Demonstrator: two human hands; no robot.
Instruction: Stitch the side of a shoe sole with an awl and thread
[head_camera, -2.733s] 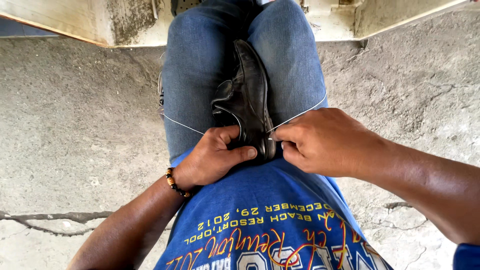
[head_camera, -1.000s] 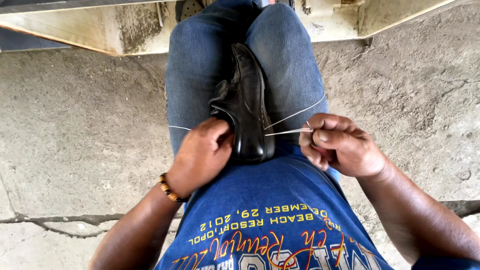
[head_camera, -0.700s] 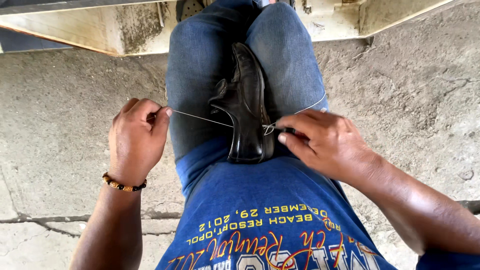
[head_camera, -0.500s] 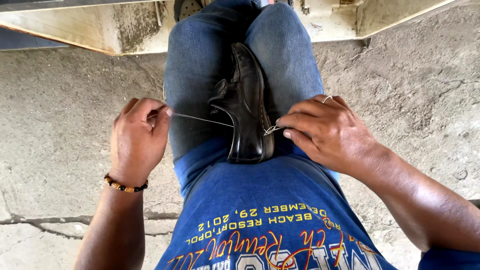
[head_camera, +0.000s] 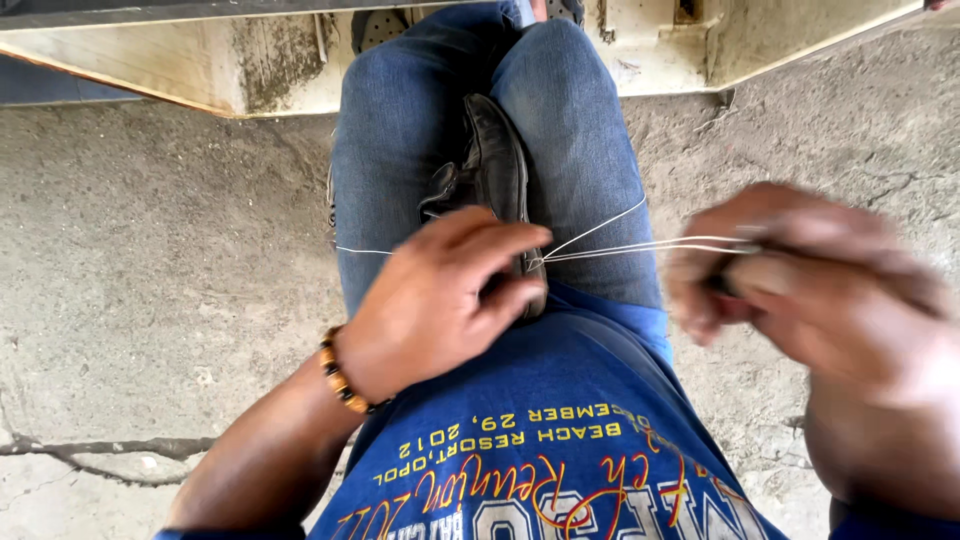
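Between the knees, a dark shoe (head_camera: 497, 190) is held wedged, heel towards the body, and it is pressed down at the heel end by the left hand (head_camera: 440, 300), whose fingers are spread over the leather and closed around its edge. A beaded bracelet (head_camera: 340, 375) is worn on that wrist. Well to the right, the right hand (head_camera: 800, 280) is seen blurred with motion; it appears to be clenched around pale thread (head_camera: 640, 245), though the grip itself cannot be made out clearly. Several strands are drawn taut from the shoe's side to that hand, and another strand is seen leaving the shoe to the left across the jeans (head_camera: 400, 130). Judged from this, a stitch at the heel end is being pulled tight; how much of the seam is sewn and how much is left cannot be told, since the seam is covered by the left hand. Around the legs, a rough concrete floor (head_camera: 150, 280) is seen, with a cracked pale kerb (head_camera: 230, 70) beyond the knees.
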